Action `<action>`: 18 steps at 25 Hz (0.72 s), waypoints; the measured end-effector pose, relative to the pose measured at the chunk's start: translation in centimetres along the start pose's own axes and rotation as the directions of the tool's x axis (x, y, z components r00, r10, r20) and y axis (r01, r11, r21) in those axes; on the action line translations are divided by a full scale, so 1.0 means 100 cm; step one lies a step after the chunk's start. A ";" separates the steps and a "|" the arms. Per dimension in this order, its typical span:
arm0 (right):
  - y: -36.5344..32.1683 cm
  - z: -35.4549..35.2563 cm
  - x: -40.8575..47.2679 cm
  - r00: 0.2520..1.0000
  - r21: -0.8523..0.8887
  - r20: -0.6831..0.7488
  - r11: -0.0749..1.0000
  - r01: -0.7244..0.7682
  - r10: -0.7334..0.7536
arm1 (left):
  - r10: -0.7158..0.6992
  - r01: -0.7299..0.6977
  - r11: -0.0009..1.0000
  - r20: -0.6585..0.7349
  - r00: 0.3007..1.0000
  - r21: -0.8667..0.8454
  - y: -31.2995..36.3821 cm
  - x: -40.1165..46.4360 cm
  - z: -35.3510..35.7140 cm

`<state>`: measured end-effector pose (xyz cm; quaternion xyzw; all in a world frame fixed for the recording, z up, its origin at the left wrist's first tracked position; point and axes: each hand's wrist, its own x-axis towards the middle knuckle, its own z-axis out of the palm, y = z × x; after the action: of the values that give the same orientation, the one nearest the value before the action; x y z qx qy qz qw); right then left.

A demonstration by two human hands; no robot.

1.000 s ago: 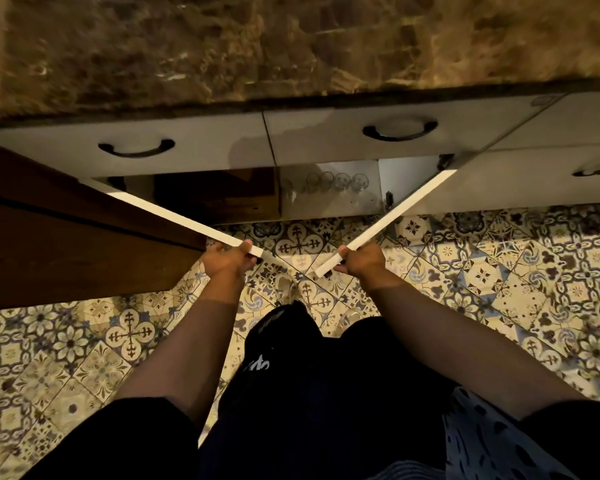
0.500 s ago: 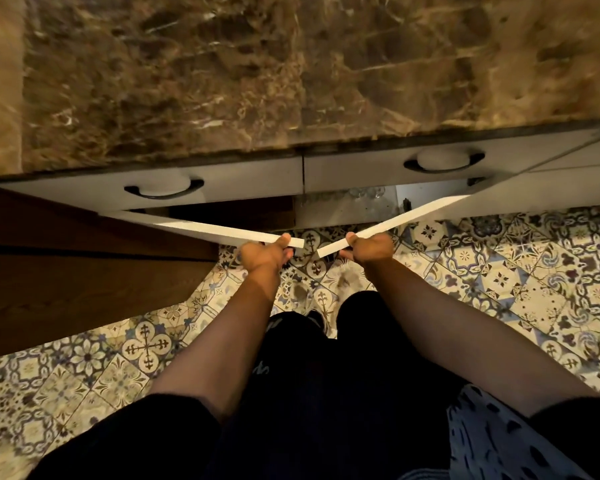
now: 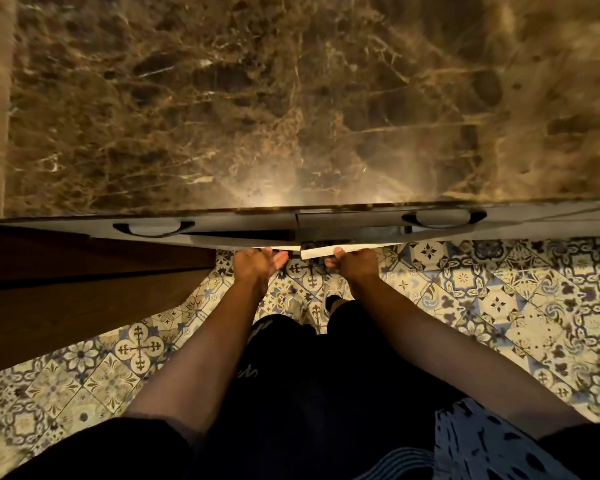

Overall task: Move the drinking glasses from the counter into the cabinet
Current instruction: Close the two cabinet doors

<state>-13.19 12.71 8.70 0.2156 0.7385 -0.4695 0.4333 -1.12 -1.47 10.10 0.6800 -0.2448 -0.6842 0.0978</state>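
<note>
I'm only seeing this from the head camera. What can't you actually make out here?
- Cabinet inside: hidden by the nearly shut doors and the counter overhang.
- Glasses: none in view, so whether they are inside cannot be told.
- Left hand fingers: tips hidden under the door edge.
- Right hand: grip partly hidden by the door.
- Far right drawer handle: cut off by the frame edge.

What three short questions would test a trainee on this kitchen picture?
1. True or false: glasses stand on the part of the counter in view.
2. The right hand grips: A) a drawer handle, B) the right door, C) a glass.
3. Fill in: the left hand is at the left door; both doors are almost ____.

Key: 1 false; 2 B; 3 shut.
</note>
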 end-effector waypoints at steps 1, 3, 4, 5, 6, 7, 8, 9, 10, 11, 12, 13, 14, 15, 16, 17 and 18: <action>-0.002 0.002 0.001 1.000 0.004 -0.009 1.000 0.013 -0.013 | 0.000 0.000 1.000 -0.012 1.000 -0.021 0.003 0.002 0.002; -0.007 0.005 0.004 1.000 0.039 0.001 0.999 -0.008 0.008 | -0.003 0.002 0.999 -0.020 1.000 -0.040 0.007 0.005 0.005; -0.009 0.007 0.004 1.000 0.070 0.014 0.997 -0.023 0.022 | 0.005 -0.006 0.999 -0.017 1.000 -0.047 0.009 0.005 0.007; -0.010 0.007 0.005 0.999 0.079 0.019 0.996 -0.029 0.027 | 0.019 -0.019 0.998 -0.010 1.000 -0.053 0.010 0.006 0.008; -0.012 0.008 0.005 1.000 0.061 0.018 0.998 -0.023 0.022 | 0.033 -0.033 0.998 -0.007 0.999 -0.060 0.011 0.006 0.009; -0.012 0.009 0.007 1.000 0.011 0.014 1.000 -0.004 0.003 | 0.051 -0.051 0.997 -0.008 0.999 -0.063 0.012 0.006 0.011; -0.013 0.009 0.007 1.000 -0.033 0.025 0.999 0.016 -0.015 | 0.071 -0.071 0.995 -0.007 0.997 -0.066 0.013 0.006 0.012; -0.014 0.010 0.007 0.999 -0.051 0.044 0.998 0.023 -0.020 | 0.086 -0.086 0.993 -0.004 0.996 -0.075 0.014 0.005 0.014; -0.015 0.010 0.008 0.998 -0.046 0.058 0.999 0.014 -0.011 | 0.094 -0.093 0.991 0.004 0.996 -0.091 0.016 0.003 0.016; -0.017 0.010 0.009 0.998 -0.033 0.065 0.999 0.002 0.000 | 0.101 -0.099 0.989 0.013 0.995 -0.109 0.017 0.004 0.018; -0.018 0.010 0.011 0.998 -0.010 0.068 1.000 0.000 0.001 | 0.110 -0.107 0.987 0.020 0.994 -0.121 0.017 0.004 0.019; -0.018 0.011 0.011 0.997 0.022 0.077 1.000 -0.003 0.002 | 0.116 -0.112 0.986 0.027 0.993 -0.125 0.016 0.005 0.020; -0.018 0.012 0.011 0.996 0.061 0.093 0.998 -0.014 0.009 | 0.117 -0.112 0.986 0.035 0.993 -0.120 0.015 0.006 0.020; -0.019 0.014 0.010 0.994 0.095 0.109 0.995 -0.035 0.025 | 0.114 -0.109 0.988 0.040 0.993 -0.111 0.015 0.007 0.021; -0.021 0.015 0.009 0.991 0.109 0.122 0.992 -0.060 0.046 | 0.110 -0.106 0.990 0.040 0.993 -0.094 0.016 0.007 0.021; -0.022 0.014 0.008 0.989 0.106 0.132 0.991 -0.075 0.061 | 0.106 -0.103 0.992 0.029 0.994 -0.078 0.016 0.008 0.022; -0.022 0.014 0.008 0.988 0.087 0.147 0.994 -0.070 0.057 | 0.104 -0.102 0.992 0.019 0.994 -0.073 0.017 0.010 0.022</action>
<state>-14.62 10.40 8.93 0.2243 0.6756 -0.5034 0.4897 -3.66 -2.91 9.94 0.6545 -0.2558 -0.6944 0.1547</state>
